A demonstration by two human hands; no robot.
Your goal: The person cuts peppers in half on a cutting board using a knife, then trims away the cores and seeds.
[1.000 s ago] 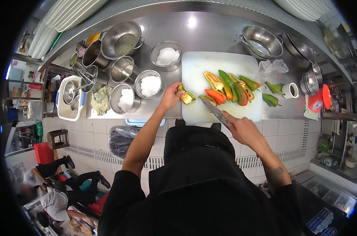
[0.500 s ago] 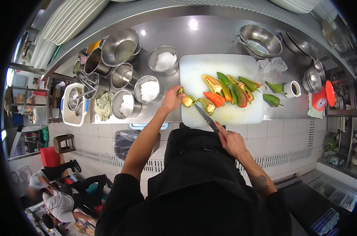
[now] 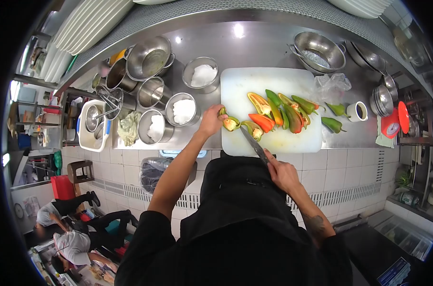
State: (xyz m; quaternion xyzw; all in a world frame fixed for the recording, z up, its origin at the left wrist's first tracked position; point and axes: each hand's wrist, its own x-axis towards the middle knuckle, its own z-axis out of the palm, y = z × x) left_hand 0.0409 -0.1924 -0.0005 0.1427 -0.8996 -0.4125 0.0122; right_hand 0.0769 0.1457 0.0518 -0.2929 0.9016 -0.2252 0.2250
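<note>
On the white cutting board point(image 3: 273, 145) lie several cut peppers in green, yellow and red. My left hand point(image 3: 211, 121) is at the board's left edge, its fingers closed on a green pepper piece point(image 3: 231, 124) whose pale inside shows. My right hand point(image 3: 282, 173) grips a kitchen knife point(image 3: 254, 145) by its handle, over the board's front edge. The blade points up and left, its tip beside another opened green pepper piece point(image 3: 252, 131). A red pepper piece point(image 3: 262, 122) and a yellow-green pepper half point(image 3: 258, 103) lie just beyond.
Steel pots point(image 3: 181, 109) with white contents stand left of the board. To the right are whole green peppers point(image 3: 333, 125), a white cup point(image 3: 357, 112), a plastic bag point(image 3: 338, 84) and a red scale point(image 3: 391, 125). A colander point(image 3: 318, 51) stands behind. Two people point(image 3: 76, 243) are at lower left.
The view has shifted slightly, so the counter appears a little further right. Both hands keep their holds on the pepper piece and knife, with almost no other visible movement.
</note>
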